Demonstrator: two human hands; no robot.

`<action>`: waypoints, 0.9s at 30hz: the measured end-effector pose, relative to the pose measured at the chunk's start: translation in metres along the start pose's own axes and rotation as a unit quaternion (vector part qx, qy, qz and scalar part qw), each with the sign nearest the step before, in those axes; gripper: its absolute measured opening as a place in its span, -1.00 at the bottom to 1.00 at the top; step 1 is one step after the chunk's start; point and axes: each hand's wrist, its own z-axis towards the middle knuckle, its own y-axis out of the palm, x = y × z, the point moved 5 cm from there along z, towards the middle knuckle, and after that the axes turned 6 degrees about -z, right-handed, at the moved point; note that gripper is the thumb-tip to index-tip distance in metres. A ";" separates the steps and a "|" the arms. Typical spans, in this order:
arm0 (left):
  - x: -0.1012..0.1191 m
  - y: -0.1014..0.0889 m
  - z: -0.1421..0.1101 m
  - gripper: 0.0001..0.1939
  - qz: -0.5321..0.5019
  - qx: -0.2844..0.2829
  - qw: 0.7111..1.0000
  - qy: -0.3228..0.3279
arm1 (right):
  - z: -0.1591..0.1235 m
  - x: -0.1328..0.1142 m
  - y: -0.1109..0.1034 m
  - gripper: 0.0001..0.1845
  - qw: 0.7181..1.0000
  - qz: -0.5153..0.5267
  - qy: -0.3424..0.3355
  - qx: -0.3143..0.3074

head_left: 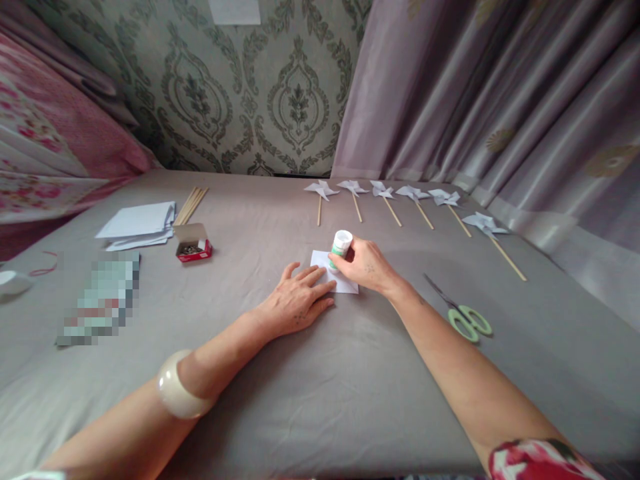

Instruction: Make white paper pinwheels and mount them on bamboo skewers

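Note:
A small white paper square (pixel 345 285) lies on the grey cloth in front of me. My left hand (pixel 297 300) rests flat with its fingers stretched out, the fingertips on the paper's left part. In my right hand (pixel 367 267) is a glue stick (pixel 341 247), white with a green label, held upright over the paper. Its lower end is partly hidden by my fingers, so I cannot tell whether it touches the sheet. Green-handled scissors (pixel 465 319) lie to the right of my right wrist.
Several paper pinwheels on sticks (pixel 383 190) stretch along the back right. At left lie a stack of white paper (pixel 137 223), wooden sticks (pixel 191 205), a red box of small metal pieces (pixel 194 250), a blurred-out packet (pixel 103 300) and a white roll-like object (pixel 14 283).

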 end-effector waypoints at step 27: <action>-0.001 0.001 -0.001 -0.60 -0.009 0.014 1.000 0.001 | 0.002 0.004 0.001 -0.82 0.999 0.039 -0.024 -0.028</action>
